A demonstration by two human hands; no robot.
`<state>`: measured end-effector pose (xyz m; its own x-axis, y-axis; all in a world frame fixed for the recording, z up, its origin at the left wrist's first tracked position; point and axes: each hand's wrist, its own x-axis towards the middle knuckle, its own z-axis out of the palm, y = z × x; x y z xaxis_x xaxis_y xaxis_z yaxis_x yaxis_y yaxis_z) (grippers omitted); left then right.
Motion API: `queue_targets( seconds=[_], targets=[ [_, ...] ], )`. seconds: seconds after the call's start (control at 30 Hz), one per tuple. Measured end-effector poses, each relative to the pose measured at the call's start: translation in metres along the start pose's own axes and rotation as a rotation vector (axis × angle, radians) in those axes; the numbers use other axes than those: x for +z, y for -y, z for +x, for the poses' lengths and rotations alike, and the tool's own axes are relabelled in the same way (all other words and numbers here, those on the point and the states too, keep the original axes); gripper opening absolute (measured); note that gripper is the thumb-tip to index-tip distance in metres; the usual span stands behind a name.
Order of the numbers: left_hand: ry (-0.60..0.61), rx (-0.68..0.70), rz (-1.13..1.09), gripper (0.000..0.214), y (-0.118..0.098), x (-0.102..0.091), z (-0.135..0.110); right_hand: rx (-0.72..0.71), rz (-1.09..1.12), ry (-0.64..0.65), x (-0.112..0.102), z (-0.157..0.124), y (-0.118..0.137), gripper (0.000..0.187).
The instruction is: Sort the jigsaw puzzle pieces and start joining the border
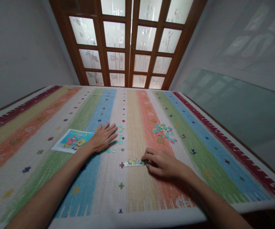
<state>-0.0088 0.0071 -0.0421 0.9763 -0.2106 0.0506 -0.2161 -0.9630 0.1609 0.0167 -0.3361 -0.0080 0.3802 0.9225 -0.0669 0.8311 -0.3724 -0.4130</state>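
Note:
My left hand (103,136) lies flat and open on the striped cloth, fingers stretched toward a few loose puzzle pieces (120,133) just right of it. My right hand (160,163) rests on the cloth with fingers curled, its fingertips touching the right end of a short joined strip of puzzle pieces (134,163). A heap of loose pieces (163,131) lies beyond the right hand. A cartoon reference picture (73,140) lies left of my left wrist.
The table carries a rainbow-striped cloth (56,121) with small cross marks. A glass-topped edge (235,105) runs along the right. Wooden doors with frosted panes (127,47) stand behind the far edge. The near edge (137,219) is close to me.

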Motion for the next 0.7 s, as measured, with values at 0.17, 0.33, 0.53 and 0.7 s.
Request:
queue_targets(
  seconds=[0.17,0.33,0.53,0.7],
  targets=[
    [-0.019,-0.035,0.034,0.067,-0.004,0.004,0.007,-0.014,0.015,-0.007,0.001,0.001,-0.002,0.028],
    [-0.11,-0.005,0.054,0.057,0.0,0.001,0.004,-0.005,0.017,-0.007,0.001,0.001,-0.001,0.028],
    [-0.194,0.021,0.06,0.043,0.002,-0.004,0.0,0.002,0.073,-0.012,0.001,0.001,-0.003,0.031],
    [-0.26,0.06,0.06,0.032,0.004,-0.007,-0.003,-0.003,0.133,-0.029,0.001,0.001,-0.004,0.03]
  ],
)
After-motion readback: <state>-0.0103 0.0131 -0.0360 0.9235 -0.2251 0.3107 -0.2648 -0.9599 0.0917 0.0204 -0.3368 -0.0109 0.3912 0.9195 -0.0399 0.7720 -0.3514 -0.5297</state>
